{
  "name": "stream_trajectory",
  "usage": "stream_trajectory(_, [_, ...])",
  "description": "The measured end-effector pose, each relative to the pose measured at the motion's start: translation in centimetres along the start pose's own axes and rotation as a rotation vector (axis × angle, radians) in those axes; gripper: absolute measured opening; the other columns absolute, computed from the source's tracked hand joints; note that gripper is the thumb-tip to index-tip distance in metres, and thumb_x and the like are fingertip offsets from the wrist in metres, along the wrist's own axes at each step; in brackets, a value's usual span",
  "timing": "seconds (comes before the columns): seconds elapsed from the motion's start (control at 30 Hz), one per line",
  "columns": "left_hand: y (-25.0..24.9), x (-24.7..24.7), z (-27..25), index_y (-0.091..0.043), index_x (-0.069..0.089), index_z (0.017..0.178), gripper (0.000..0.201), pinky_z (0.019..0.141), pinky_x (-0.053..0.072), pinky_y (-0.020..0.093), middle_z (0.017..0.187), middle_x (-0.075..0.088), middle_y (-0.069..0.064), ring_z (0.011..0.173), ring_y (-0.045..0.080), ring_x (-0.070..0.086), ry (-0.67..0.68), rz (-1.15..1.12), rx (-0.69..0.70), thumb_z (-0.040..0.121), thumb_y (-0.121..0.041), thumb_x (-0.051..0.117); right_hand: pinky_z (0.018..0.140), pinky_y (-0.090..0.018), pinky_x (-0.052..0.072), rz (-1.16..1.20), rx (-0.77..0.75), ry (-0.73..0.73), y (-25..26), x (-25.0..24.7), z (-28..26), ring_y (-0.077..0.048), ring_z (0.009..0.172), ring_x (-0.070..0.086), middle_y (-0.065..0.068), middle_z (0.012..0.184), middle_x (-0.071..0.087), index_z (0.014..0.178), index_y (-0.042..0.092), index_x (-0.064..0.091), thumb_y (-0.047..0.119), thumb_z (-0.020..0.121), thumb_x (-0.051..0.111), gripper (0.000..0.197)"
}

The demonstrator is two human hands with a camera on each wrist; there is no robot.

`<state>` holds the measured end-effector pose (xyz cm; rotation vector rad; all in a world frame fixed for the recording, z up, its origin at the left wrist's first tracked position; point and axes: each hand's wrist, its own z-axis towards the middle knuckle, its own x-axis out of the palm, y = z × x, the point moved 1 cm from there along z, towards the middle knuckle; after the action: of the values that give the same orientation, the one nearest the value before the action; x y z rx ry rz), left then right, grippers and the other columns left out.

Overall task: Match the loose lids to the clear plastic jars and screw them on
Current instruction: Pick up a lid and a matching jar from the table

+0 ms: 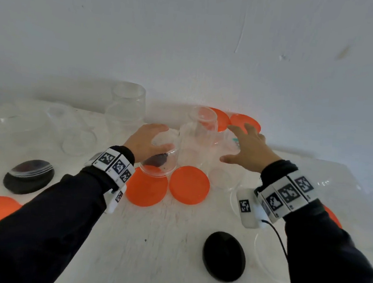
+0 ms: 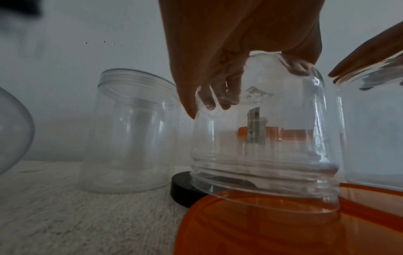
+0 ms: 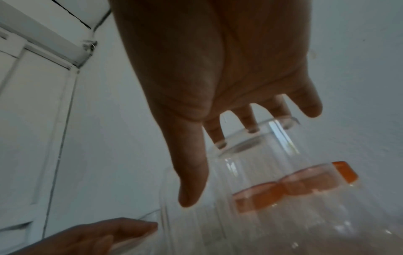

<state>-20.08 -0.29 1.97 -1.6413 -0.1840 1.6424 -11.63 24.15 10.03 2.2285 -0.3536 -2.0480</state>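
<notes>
Left hand (image 1: pixel 146 141) grips a small clear jar (image 1: pixel 160 159) from above, fingers curled over its closed base; the jar is upside down and tilted, its open threaded mouth resting partly on an orange lid (image 1: pixel 146 188) and partly over a black lid (image 2: pixel 185 188), as the left wrist view shows. Right hand (image 1: pixel 249 150) is spread, fingers straight and apart, holding nothing; its fingertips (image 3: pixel 253 127) sit at the top edge of a clear jar (image 3: pixel 261 155), but whether they touch cannot be told. A taller clear jar (image 1: pixel 198 135) stands between the two hands, just beside the gripped jar. A second orange lid (image 1: pixel 189 185) lies flat on the white table (image 1: pixel 160 252) in front of it, edge to edge with the first. Two more orange lids (image 1: pixel 246 122) lie at the back by the wall. A wide clear jar (image 1: pixel 126 104) stands upright at back left. One black lid (image 1: pixel 224 256) lies near right, another (image 1: pixel 28 176) near left.
</notes>
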Motion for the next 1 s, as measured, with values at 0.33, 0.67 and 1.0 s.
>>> stream_trajectory(0.33, [-0.2,-0.3,-0.2,-0.014,0.033,0.141,0.069,0.112,0.017,0.033,0.15,0.03,0.002,0.137,0.018,0.024,0.037,0.088,0.027,0.086,-0.051,0.052,0.101,-0.042,0.033,0.057,-0.064,-0.09,0.2,-0.4,-1.6,-0.031,0.122,0.028,-0.009,0.136,0.026,0.144,0.035,0.026,0.034,0.073,0.077,0.087])
stream_trajectory(0.67, [-5.1,0.7,-3.1,-0.008,0.055,0.121,0.06,0.1,0.026,0.02,0.123,0.055,0.008,0.117,0.012,0.039,-0.115,0.06,0.491,0.085,-0.053,0.037,0.079,-0.033,0.043,0.108,-0.096,-0.452,-2.3,-3.9,-6.7,-0.024,0.113,0.041,-0.005,0.131,0.026,0.13,0.024,0.04,0.031,0.058,0.086,0.086])
stream_trajectory(1.0, [-11.9,9.5,-7.9,-0.012,0.036,0.139,0.075,0.109,0.028,0.032,0.146,0.034,0.002,0.134,0.016,0.028,0.719,0.196,0.823,0.079,-0.042,0.069,0.068,-0.008,0.035,0.296,-0.053,-0.59,-4.7,-2.2,-7.8,-0.015,0.089,0.04,-0.002,0.114,0.027,0.119,0.004,0.032,0.013,0.063,0.08,0.074])
